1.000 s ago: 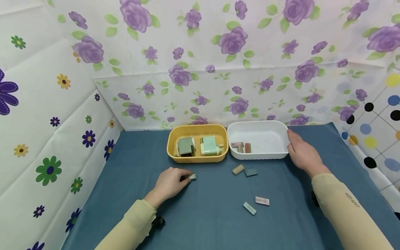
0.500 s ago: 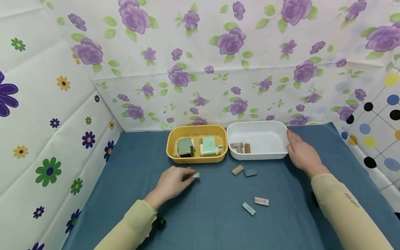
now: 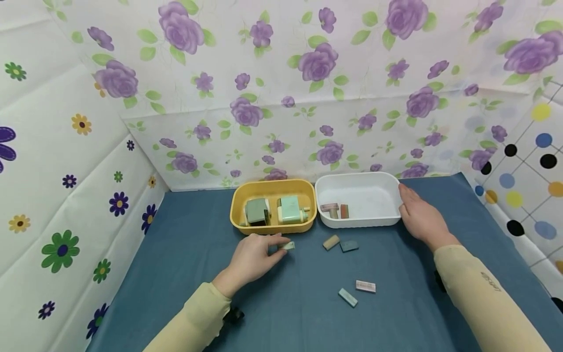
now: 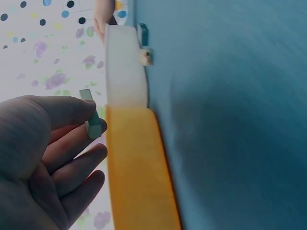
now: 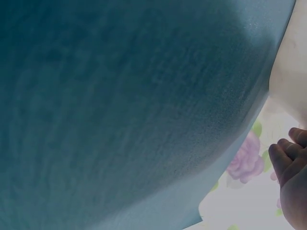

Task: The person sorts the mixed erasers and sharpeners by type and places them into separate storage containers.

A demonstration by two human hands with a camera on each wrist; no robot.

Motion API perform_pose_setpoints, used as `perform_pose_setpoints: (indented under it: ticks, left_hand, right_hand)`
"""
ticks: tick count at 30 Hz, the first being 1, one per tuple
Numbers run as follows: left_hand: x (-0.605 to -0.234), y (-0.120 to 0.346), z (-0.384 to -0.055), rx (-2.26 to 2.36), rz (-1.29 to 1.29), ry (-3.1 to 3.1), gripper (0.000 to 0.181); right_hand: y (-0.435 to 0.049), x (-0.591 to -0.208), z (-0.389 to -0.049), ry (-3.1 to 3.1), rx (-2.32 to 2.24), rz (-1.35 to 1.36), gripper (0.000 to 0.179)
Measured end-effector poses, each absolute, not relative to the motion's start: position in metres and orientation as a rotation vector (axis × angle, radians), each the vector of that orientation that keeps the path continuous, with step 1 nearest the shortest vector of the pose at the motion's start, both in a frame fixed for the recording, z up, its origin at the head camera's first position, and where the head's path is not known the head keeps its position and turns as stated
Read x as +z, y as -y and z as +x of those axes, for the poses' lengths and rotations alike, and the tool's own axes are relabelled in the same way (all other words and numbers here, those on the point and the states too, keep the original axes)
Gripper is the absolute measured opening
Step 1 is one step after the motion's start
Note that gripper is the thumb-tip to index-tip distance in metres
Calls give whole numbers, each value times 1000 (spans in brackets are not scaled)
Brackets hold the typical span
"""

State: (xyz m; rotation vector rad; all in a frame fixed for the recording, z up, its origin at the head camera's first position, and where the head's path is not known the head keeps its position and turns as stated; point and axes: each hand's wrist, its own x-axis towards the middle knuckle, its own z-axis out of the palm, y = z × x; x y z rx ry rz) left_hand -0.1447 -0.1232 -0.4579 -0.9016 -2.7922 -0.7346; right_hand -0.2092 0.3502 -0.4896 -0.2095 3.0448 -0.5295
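A green block (image 3: 288, 245) is pinched by the left hand (image 3: 252, 257) near the frame's centre, just below the yellow tray (image 3: 273, 230). The right hand (image 3: 423, 217), uncurled, is rested against the white tray (image 3: 374, 195) at right. A carry seems in hand; a steady pinch, clear of both trays, is probably called for next.

Your left hand (image 3: 250, 259) has shifted the pinched pale-green block (image 3: 288, 245) toward the right edge of the tabletop (image 3: 303, 313), slightly nearer its back edge too.
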Motion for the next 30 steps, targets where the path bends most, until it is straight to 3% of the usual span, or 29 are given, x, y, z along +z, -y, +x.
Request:
perform_pose_setpoints:
  ticks: [18,30]
  left_hand:
    - [-431,64,-153,-843,-1033,2649,24]
    - [-435,61,-154,-896,-980,2670,24]
  right_hand:
    - [-350,-489,-208,-3058,-501,-217,63]
    - [-350,-489,-209,-3057,-503,-211,63]
